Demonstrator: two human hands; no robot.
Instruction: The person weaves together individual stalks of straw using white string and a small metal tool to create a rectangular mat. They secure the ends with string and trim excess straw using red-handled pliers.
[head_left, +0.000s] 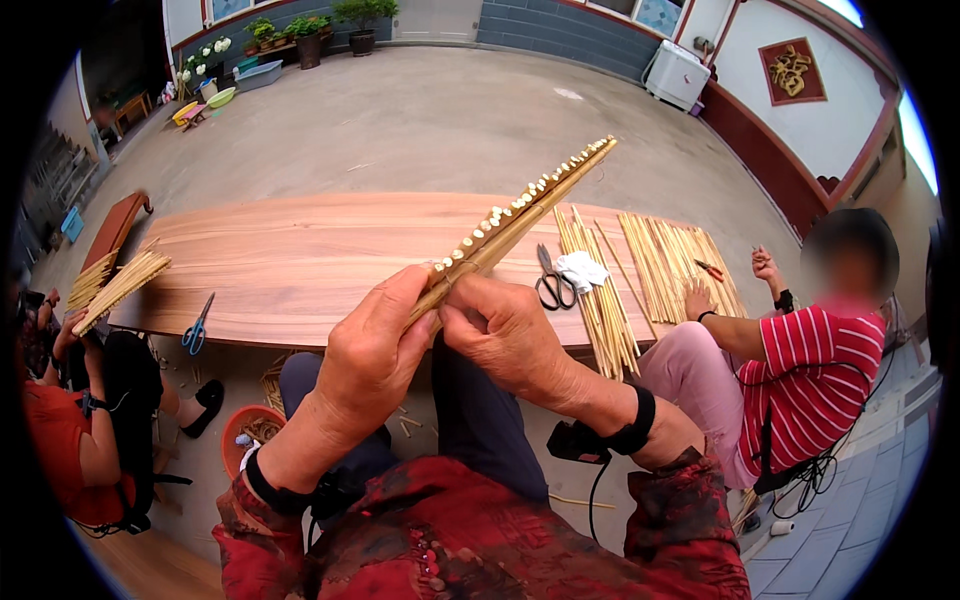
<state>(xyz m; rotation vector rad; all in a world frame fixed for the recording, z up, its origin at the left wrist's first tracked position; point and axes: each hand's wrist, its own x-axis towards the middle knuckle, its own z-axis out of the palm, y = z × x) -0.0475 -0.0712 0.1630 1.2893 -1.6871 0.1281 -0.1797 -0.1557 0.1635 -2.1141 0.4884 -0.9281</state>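
Observation:
Raised over the table's near edge is a flat panel of joined straw-coloured stalks point(520, 228), seen nearly edge-on, with pale cut ends in a row along its upper side. My left hand point(375, 325) is closed around its lower end, thumb against the stalks. Close beside it, my right hand point(500, 330) is curled in a pinch at the panel's underside. Whatever sits between those fingertips is too small to make out. Black-handled scissors point(552, 280) lie to the right, next to a bundle of loose stalks point(605, 320) with a crumpled white cloth point(580, 271) on it.
The long wooden table point(300, 250) carries blue scissors point(199, 328) at left and a spread of stalks point(670, 255) with red-handled pliers point(710, 271) at right. A person in stripes point(820, 365) sits at right, another person point(75, 430) at left holding stalks. An orange basin point(236, 440) stands below.

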